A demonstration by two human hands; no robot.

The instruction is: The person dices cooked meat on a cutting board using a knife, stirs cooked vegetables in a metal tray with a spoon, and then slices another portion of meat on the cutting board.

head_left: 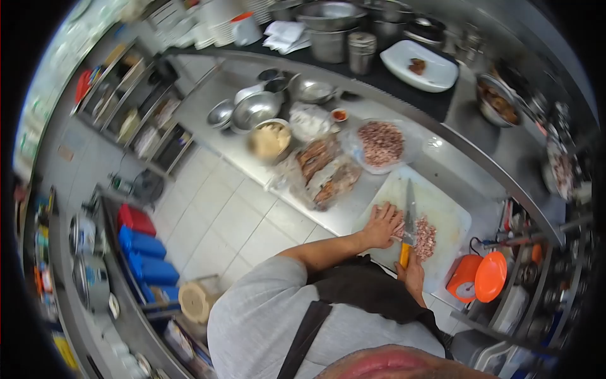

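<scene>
A pale cutting board (448, 211) lies on the steel counter. My right hand (411, 273) is closed round the yellow handle of a large knife (409, 218), whose blade lies across the board and points away from me. Left of the blade, my left hand (380, 227) grips pinkish meat (398, 225) against the board, its fingertips close to the blade. Small chopped meat pieces (426, 239) are heaped right of the knife. Beyond the board a plastic bag (380, 144) holds more chopped meat. Larger browned meat pieces (322, 170) lie in plastic to the left.
Metal bowls (255, 112) and a tub of pale food (271, 140) stand farther left on the counter. An orange scale (466, 281) is right of the board. A raised shelf edge (467, 148) runs behind, carrying a white dish (420, 66). Tiled floor shows at left.
</scene>
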